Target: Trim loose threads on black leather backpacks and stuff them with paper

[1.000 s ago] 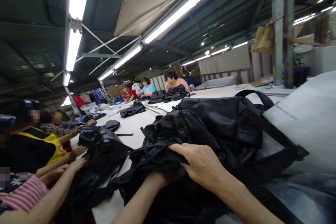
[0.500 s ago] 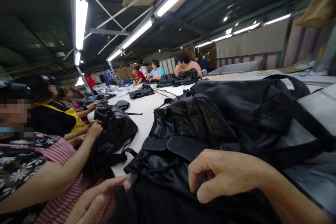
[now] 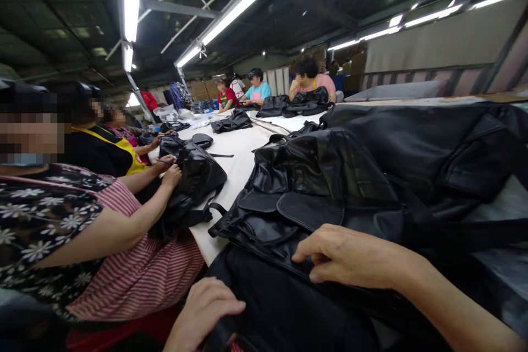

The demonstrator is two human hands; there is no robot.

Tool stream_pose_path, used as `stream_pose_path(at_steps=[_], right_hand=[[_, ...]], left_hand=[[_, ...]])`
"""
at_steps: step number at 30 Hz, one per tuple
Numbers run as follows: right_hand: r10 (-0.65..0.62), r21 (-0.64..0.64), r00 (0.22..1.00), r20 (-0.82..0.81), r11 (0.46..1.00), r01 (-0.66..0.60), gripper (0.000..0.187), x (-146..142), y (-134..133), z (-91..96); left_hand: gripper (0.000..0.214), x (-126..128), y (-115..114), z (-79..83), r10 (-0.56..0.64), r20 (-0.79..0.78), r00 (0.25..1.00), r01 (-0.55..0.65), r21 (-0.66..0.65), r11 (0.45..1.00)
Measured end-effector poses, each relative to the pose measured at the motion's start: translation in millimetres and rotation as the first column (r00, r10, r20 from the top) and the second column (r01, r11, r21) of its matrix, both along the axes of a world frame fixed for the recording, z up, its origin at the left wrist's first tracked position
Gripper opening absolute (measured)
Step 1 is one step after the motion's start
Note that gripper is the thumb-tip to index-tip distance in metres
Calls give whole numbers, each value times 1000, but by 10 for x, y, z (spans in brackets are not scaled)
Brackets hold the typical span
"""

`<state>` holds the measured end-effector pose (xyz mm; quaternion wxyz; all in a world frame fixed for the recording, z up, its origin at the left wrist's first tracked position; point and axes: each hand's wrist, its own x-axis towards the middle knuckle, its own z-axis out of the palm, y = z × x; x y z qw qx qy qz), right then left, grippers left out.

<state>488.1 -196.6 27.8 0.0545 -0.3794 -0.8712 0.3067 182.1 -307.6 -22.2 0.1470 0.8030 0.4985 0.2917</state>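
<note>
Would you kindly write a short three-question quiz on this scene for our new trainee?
1. True or false: the wearer's right hand is hidden inside the black bag.
2. Choose one: the apron in the left foreground is A) plain yellow, B) striped, C) spotted.
3. Which of the wearer's hands appears lower in the picture?

Key:
1. False; it shows outside.
2. B.
3. The left hand.

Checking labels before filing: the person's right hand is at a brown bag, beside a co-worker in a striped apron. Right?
No: the bag is black, not brown, in the head view; the right hand and striped apron are correct.
</note>
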Motion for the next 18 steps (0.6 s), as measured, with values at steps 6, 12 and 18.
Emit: stream_pose_path(at_steps=[6, 12, 18], right_hand=[[0, -1, 1000, 2, 1000, 0, 33, 67, 28, -20], [-27, 37, 1000, 11, 999, 27, 21, 142, 22, 49], [-184, 102, 975, -123, 975, 197, 20, 395, 103, 219]], left_hand=[[32, -33, -80, -115, 24, 39, 999, -27, 87, 996], [40, -95, 64, -308, 231, 221, 947, -201, -150, 968], [44, -224, 267, -500, 274, 393, 878, -207, -204, 957]])
